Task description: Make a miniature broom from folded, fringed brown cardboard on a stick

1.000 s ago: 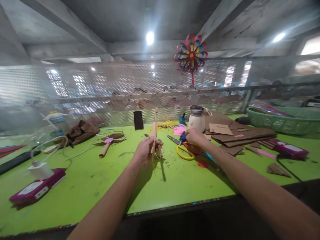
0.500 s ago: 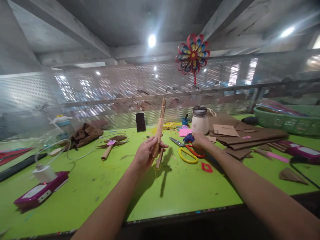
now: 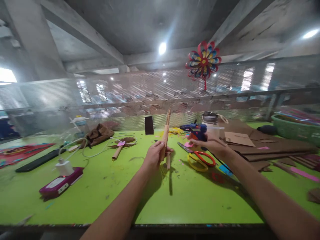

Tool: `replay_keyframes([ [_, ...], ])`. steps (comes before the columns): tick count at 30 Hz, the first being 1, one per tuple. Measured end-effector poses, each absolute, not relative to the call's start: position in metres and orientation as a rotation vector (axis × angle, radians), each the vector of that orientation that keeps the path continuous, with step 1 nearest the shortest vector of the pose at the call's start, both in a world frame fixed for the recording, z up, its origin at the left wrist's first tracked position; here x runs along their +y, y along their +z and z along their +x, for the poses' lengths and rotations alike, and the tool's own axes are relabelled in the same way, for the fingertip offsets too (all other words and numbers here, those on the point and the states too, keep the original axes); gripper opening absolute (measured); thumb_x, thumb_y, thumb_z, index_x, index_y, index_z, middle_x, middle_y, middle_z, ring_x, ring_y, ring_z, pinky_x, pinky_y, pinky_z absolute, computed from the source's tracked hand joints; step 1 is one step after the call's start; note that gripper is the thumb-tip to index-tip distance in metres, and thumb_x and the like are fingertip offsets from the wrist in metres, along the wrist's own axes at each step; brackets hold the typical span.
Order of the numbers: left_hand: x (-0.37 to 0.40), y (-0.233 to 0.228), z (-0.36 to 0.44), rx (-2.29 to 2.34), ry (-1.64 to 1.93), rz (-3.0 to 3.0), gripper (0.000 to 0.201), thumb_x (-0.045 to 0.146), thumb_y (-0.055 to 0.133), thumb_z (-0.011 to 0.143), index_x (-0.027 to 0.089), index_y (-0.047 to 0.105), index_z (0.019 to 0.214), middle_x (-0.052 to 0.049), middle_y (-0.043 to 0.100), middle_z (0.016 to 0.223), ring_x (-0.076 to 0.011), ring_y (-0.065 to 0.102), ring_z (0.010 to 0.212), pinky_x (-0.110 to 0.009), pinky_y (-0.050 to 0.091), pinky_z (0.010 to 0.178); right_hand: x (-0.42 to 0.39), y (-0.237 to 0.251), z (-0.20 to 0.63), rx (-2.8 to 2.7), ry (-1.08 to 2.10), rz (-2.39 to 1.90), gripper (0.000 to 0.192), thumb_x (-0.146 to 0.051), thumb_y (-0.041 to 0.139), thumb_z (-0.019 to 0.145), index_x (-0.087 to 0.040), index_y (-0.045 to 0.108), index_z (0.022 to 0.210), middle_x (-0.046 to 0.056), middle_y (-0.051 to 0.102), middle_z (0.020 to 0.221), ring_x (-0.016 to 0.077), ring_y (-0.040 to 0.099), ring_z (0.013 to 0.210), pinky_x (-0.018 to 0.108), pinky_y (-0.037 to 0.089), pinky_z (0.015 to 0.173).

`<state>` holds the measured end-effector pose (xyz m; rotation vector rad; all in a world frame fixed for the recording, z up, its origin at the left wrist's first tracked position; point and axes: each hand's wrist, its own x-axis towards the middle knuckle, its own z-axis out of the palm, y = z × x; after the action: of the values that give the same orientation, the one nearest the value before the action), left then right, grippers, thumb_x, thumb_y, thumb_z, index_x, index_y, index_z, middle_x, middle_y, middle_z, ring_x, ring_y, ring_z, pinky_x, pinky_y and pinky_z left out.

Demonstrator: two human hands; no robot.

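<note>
A brown paper stick (image 3: 166,133) is gripped upright in the left hand (image 3: 156,156), above the green worktop (image 3: 105,186), with yellow strands hanging below the fist. A blue glue gun (image 3: 193,128) is held in the right hand (image 3: 211,144), lifted clear of the worktop and pointed left toward the stick, though well apart from it.

Beneath the right hand lie scissors (image 3: 200,160) with yellow and red handles, and small pink and blue scraps are scattered beside them. A white jar (image 3: 211,120) is partly hidden behind the gun. Brown card sheets (image 3: 262,143) are stacked to the right, with a green basket (image 3: 295,128) beyond. To the left lie a finished paper flower (image 3: 120,145), a white cable, and a magenta box (image 3: 61,183) with a charger on it. A dark phone (image 3: 149,125) stands against the mesh screen, where a pinwheel (image 3: 203,61) is hung.

A second ago the gun was still down on the worktop under the right hand; it has since been raised. The stick has been kept upright throughout.
</note>
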<state>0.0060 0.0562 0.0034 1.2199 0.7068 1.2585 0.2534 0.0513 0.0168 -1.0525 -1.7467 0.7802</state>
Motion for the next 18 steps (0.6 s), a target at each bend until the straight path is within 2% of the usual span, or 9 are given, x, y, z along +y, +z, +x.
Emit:
replay_keyframes([
  [2,0.057,0.002,0.007,0.723,1.280,1.214,0.017,0.029,0.060,0.079,0.013,0.055,0.082,-0.005,0.066,0.066,-0.0166,0.065,0.063,-0.028,0.048,0.064,0.036,0.020,0.241,-1.726,1.025,-0.843,0.037,-0.042,0.066,0.078,-0.015,0.065,0.103,0.009,0.070,0.088,0.0199,0.064,0.082,0.033,0.050,0.076],
  [4,0.057,0.002,0.008,0.718,1.306,1.226,0.018,0.030,0.061,0.079,0.014,0.055,0.082,-0.004,0.066,0.068,-0.0163,0.065,0.064,-0.028,0.049,0.065,0.028,0.018,0.233,-1.683,1.135,-0.784,0.031,-0.038,0.070,0.076,-0.015,0.067,0.096,0.008,0.069,0.087,0.0183,0.064,0.079,0.032,0.049,0.075],
  [9,0.053,0.003,0.011,0.696,1.310,1.227,0.021,0.035,0.062,0.080,0.015,0.056,0.083,-0.004,0.064,0.068,-0.0158,0.065,0.066,-0.028,0.050,0.066,0.032,0.007,0.224,-1.494,1.373,-0.681,0.035,-0.047,0.060,0.084,-0.014,0.065,0.095,0.008,0.067,0.083,0.0163,0.063,0.069,0.033,0.049,0.068],
  [18,0.043,0.006,0.015,0.659,1.272,1.244,0.025,0.038,0.064,0.078,0.015,0.059,0.088,-0.003,0.064,0.068,-0.0160,0.065,0.069,-0.028,0.049,0.069,0.031,0.007,0.219,-1.419,1.355,-0.700,0.036,-0.049,0.058,0.085,-0.014,0.062,0.090,0.003,0.061,0.071,0.0113,0.057,0.057,0.025,0.044,0.057],
])
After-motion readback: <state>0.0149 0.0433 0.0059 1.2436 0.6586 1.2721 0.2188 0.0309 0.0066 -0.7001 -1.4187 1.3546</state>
